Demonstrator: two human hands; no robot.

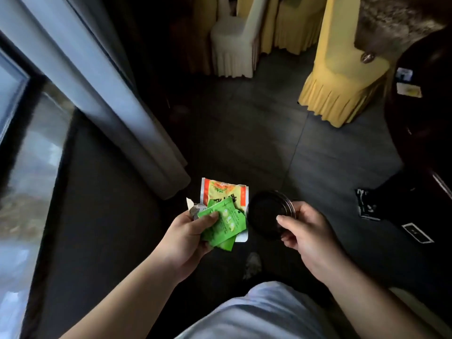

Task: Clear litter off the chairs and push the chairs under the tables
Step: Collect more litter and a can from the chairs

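My left hand (pixel 187 237) grips a bunch of litter: green packets (pixel 226 225), an orange and white packet (pixel 223 192) behind them and a crumpled grey wrapper (pixel 195 211). My right hand (pixel 305 232) holds a round black plastic lid (pixel 265 214) by its edge, close beside the packets. A yellow-covered chair (pixel 342 77) stands at the upper right, next to a dark round table (pixel 420 113). A white-covered chair (pixel 232 42) stands further back.
A grey curtain (pixel 105 94) hangs along the window (pixel 22 152) on the left. Dark tiled floor (pixel 256 133) lies ahead. Paper scraps (pixel 408 90) rest on the table, and black and white litter (pixel 367 204) lies lower right. More yellow chairs (pixel 296 28) stand at the back.
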